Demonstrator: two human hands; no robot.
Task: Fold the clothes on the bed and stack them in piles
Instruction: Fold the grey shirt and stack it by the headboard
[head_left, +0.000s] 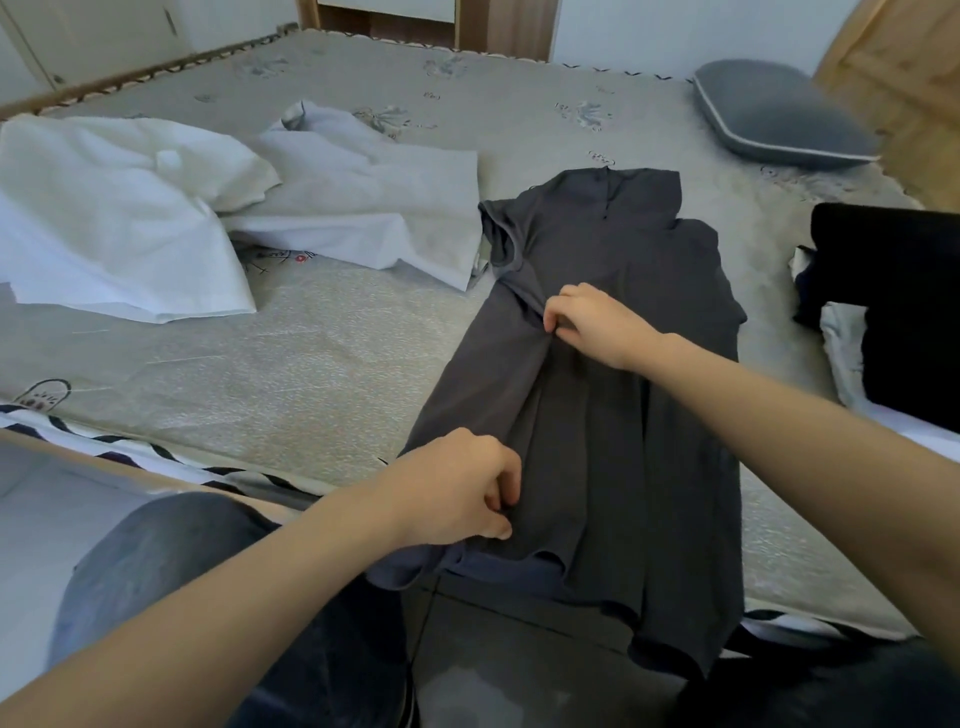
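Fingertips on both hands are pretty much buried in cloth, so the exact grip is hard to read, but both are clearly pinching fabric. Dark clothing (904, 312) out past the right hand is cut off by the frame edge and so black that no fold or shape shows; can't tell what garment it is. Something pale pokes out under it, also cut off.

Main thing is the grey shirt (623, 415), lying lengthwise on the bed (311, 364) with its collar end far from the person and its hem hanging off the near mattress edge. The side towards the left hand is folded in over the middle, making a long crease down the body, and a short sleeve sticks out just beyond the right hand's fingers. The fabric is plain charcoal and a bit rumpled, with a wavy hem.

Right hand (597, 327) is curled and pinches the folded edge about mid-shirt. Left hand (462, 488) is curled too, gripping the same edge down near the hem.

Well beyond the left hand, white clothes (156, 208) lie loose and unfolded. Far past the right hand there's a grey pillow (779, 119)
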